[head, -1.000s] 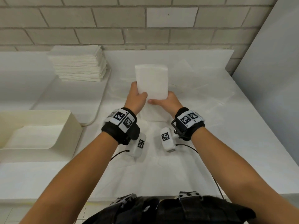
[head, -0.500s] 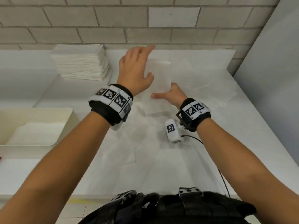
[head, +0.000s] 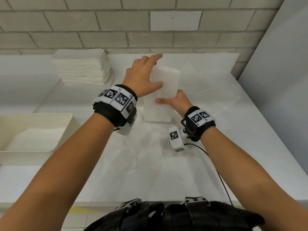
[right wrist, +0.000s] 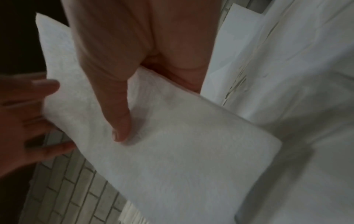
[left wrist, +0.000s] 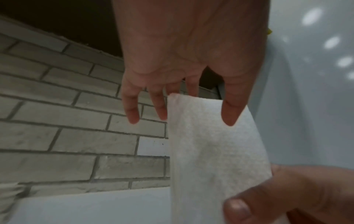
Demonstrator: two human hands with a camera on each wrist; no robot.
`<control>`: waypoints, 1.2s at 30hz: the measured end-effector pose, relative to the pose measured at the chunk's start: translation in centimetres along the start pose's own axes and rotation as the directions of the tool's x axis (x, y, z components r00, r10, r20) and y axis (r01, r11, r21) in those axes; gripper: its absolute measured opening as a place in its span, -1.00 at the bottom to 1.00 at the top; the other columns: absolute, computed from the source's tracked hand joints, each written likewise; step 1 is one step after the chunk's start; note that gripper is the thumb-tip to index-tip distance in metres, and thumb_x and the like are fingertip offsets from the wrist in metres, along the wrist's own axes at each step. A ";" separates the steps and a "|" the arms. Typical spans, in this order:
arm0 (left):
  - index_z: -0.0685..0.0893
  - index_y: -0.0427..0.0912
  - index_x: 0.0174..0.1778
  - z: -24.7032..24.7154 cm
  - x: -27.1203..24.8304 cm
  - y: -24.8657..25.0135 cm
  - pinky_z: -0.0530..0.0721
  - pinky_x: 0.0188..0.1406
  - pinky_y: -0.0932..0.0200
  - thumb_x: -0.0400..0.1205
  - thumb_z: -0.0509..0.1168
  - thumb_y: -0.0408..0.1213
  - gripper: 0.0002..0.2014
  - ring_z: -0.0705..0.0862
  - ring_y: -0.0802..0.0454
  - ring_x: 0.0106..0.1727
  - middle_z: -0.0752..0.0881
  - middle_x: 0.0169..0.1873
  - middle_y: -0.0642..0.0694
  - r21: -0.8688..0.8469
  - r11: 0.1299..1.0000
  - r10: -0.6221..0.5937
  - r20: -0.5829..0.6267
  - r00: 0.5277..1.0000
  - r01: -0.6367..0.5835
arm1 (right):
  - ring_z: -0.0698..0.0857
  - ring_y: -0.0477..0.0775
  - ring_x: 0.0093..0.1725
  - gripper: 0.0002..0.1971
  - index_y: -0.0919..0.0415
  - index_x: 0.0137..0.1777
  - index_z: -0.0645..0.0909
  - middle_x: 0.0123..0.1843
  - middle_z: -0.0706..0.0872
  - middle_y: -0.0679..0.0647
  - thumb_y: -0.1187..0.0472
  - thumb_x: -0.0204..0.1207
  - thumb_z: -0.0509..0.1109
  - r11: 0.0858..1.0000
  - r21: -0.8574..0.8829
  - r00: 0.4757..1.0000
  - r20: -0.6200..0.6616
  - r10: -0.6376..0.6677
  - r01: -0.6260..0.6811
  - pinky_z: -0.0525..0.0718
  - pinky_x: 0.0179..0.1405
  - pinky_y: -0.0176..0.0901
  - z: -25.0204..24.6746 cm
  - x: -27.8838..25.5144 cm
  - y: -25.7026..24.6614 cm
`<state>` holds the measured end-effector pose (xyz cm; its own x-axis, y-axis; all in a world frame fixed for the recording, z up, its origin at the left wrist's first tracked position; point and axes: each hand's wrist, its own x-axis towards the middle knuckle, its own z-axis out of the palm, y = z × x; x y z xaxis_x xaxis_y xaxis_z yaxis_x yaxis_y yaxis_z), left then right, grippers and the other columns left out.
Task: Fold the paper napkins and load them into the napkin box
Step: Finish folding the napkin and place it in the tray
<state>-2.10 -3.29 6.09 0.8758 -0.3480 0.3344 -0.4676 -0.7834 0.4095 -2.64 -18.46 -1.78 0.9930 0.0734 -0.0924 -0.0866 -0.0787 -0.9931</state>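
A white paper napkin (head: pixel 165 80) stands upright as a long folded strip above the table's middle, its lower part reaching down to the table. My right hand (head: pixel 166 101) pinches it at mid-height, thumb on the front, fingers hidden behind. My left hand (head: pixel 155 70) is spread over its upper left edge, thumb flat on the front and straight fingers behind the top. In the left wrist view the napkin (left wrist: pixel 210 151) runs from my left hand (left wrist: pixel 195 118) down to the right thumb (left wrist: pixel 237 209). In the right wrist view my right hand (right wrist: pixel 120 133) presses the napkin (right wrist: pixel 172 151). The cream napkin box (head: pixel 66 117) sits at the left.
A stack of unfolded napkins (head: pixel 81 69) lies at the back left by the brick wall (head: pixel 116 30). Folded napkins (head: pixel 36 139) lie inside the box. A grey panel (head: pixel 275 80) bounds the right side. Loose white sheets (head: pixel 208 90) cover the table. A black cable (head: pixel 221 177) trails from my right wrist.
My left hand let go of the napkin's bottom edge, rose, and has come down onto the napkin's upper left edge. The right hand kept its pinch and the napkin tilted slightly.
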 end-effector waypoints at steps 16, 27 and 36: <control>0.61 -0.15 -0.03 1.4 -3.2 -6.1 0.54 -0.27 0.24 0.47 0.43 -0.46 -0.78 0.57 -0.01 -0.13 0.63 -0.20 -0.08 -0.362 0.772 -0.448 0.272 0.852 0.522 | 0.66 -0.01 -0.13 -0.80 0.19 -0.07 0.70 -0.20 0.68 -0.01 0.32 0.33 0.58 0.934 -0.357 1.000 0.003 0.004 -0.002 0.63 -0.15 -0.23 -4.6 0.6 0.1; 0.61 -0.18 0.03 5.1 -5.5 -8.5 0.50 -0.22 0.24 0.33 0.52 -0.52 -0.60 0.54 -0.06 0.00 0.61 -0.21 -0.05 -0.441 0.612 -0.482 0.449 0.752 0.656 | 0.67 0.11 0.11 -0.66 0.23 0.12 0.58 0.06 0.70 0.14 0.47 0.37 0.50 0.988 -0.110 0.994 -0.031 0.102 -0.105 0.66 0.17 -0.06 -4.5 0.3 4.2; 0.65 -0.18 0.14 6.2 -6.2 -8.4 0.62 0.03 0.10 0.43 0.50 -0.44 -0.63 0.69 -0.11 0.06 0.73 0.02 -0.15 -0.561 0.518 -0.500 0.414 0.761 0.646 | 0.64 0.14 0.16 -0.58 0.19 0.21 0.48 0.13 0.65 0.13 0.53 0.41 0.42 0.992 -0.076 0.994 -0.049 0.099 -0.103 0.62 0.25 0.08 -3.4 1.1 4.7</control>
<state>-2.87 2.27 -4.70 0.9493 -0.0864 -0.3021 0.2567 -0.3415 0.9042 -1.74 -22.10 -6.34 0.9822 0.0168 -0.1871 -0.1820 -0.1617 -0.9699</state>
